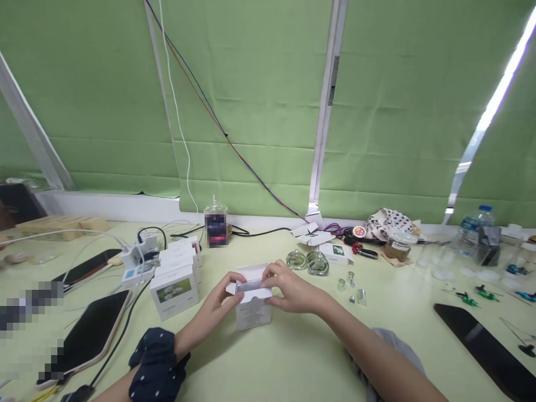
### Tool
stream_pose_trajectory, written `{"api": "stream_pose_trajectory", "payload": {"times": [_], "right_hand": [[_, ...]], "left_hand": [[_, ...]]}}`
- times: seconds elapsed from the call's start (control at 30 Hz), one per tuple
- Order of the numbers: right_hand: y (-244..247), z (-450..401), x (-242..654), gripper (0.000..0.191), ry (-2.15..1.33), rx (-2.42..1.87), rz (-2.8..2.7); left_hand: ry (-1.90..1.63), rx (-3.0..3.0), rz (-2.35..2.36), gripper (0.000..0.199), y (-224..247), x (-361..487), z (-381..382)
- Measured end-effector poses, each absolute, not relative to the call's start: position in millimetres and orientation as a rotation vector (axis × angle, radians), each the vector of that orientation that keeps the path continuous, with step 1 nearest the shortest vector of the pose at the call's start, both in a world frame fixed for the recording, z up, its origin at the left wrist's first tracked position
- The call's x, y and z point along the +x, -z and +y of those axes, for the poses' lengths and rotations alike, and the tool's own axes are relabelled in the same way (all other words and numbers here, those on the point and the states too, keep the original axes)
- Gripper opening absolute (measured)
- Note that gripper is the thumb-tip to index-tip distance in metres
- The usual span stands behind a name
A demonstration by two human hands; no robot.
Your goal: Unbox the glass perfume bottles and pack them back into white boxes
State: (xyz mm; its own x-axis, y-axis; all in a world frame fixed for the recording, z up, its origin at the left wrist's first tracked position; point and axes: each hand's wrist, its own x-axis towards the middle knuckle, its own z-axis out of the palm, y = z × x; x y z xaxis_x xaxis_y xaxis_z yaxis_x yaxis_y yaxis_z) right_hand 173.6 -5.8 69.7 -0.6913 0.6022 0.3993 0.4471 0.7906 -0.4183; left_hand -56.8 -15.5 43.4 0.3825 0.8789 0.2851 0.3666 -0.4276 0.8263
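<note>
A small white cardboard box (253,314) stands upright on the table in front of me, its top flaps raised. My left hand (224,295) grips its left side, thumb at the front edge and fingers by the side flap. On the right, my right hand (288,287) pinches the box's upper right edge and flap. What lies inside the box is hidden. Behind and to the right sit two round clear glass bottles (317,262). Several small glass and metal pieces (362,297) lie to the right of them. A row of white boxes with a flower picture (175,290) stands on the left.
On the left are a tablet (90,335), a power strip (140,268) and cables. A drink cup (216,226) stands at the back. On the right are a jar (397,245), a water bottle (471,231), small coloured tools (467,300) and a long black object (481,346).
</note>
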Motion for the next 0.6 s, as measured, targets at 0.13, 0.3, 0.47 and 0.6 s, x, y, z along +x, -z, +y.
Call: {"api": "stream_pose_trajectory", "payload": {"times": [0.13, 0.3, 0.47, 0.6], "right_hand": [[-86.7, -2.7, 191.0, 0.038, -0.604, -0.729, -2.426], [-105.7, 4.8, 223.6, 0.032, -0.502, -0.983, -2.246], [-91.6, 5.4, 252.6, 0.020, -0.537, -1.232, -2.383], [-52.6, -6.7, 263.2, 0.026, -0.717, -1.555, -2.505]], "left_hand": [[-0.962, 2.009, 1.083, 0.023, -42.6, -57.8, -17.7], [-0.967, 2.148, 1.153, 0.021, -39.9, -59.8, -19.9], [-1.004, 2.119, 1.161, 0.024, -23.7, -64.0, -13.8], [-1.019, 2.124, 1.132, 0.025, -8.2, -65.8, -7.1]]}}
